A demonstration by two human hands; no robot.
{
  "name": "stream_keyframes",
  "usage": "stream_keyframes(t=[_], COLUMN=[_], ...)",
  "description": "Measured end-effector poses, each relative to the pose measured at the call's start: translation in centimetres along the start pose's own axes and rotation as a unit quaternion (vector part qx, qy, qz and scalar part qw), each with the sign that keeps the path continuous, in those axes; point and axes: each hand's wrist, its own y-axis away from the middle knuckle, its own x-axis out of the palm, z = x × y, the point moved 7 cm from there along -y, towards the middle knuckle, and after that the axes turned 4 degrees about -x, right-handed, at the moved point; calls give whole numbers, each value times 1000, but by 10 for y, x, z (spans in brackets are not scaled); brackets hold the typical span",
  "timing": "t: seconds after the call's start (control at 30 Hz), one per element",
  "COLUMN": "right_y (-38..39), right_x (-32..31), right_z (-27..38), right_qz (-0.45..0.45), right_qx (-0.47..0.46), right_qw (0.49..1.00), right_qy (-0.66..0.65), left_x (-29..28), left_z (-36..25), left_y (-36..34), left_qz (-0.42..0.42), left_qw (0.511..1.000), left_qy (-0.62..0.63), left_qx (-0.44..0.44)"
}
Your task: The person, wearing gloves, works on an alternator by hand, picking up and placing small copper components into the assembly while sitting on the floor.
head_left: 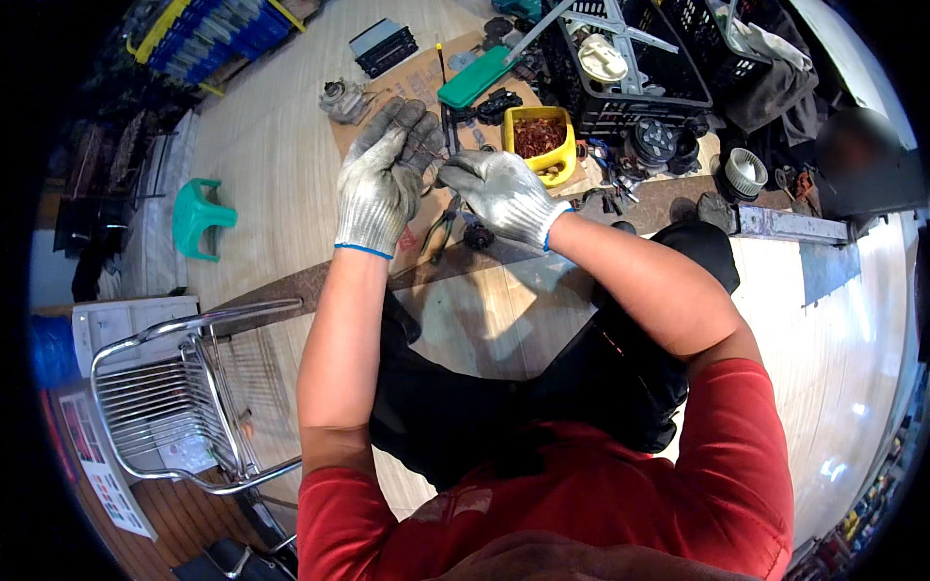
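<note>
Both my hands wear greyish-white knitted gloves with blue cuffs and are close together above a cardboard sheet point(412, 82). My left hand point(380, 169) is turned palm inward, its dirty fingers curled round something small and thin that I cannot make out. Beside it, my right hand point(499, 192) has thumb and fingers pinched together at the same small thing. Below the hands lie pliers point(441, 234) with dark green handles and a round black part point(478, 235). Right of them stands a yellow container point(565, 155) with reddish-brown scraps point(539, 136) in it.
Beyond are a green long-shaped piece point(475, 77), a black boxy unit point(384, 46) and a small metal motor point(344, 101). Black crates point(630, 108) stand far right, near a white fan wheel point(745, 172). Left are a green stool point(201, 219) and a chrome-framed chair point(160, 334).
</note>
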Motion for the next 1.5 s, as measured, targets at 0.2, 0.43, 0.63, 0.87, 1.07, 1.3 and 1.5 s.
stream_keyframes(t=[0.2,0.43,0.63,0.87,1.07,1.3,1.5], right_y=[0,5,-16,-21,-15,-5,1], right_x=[2,-29,-57,-52,-38,-11,-4], right_z=[-5,-35,-25,-18,0,2,-10], right_qz=[89,282,198,109,11,37,211], right_qx=[24,256,189,108,18,-57,258], right_qw=[972,885,960,988,1000,998,890], right_qy=[-218,-269,-55,-5,11,2,-310], left_x=[8,37,35,6,7,4,8], left_z=[-3,3,23,20,13,-9,-15], left_y=[7,46,46,16,11,2,12], left_qz=[104,222,198,49,38,62,151], left_qw=[994,923,808,908,980,997,987], left_qy=[6,-237,-522,-395,-165,18,13], left_qx=[-23,-208,-186,-129,-108,-29,-61])
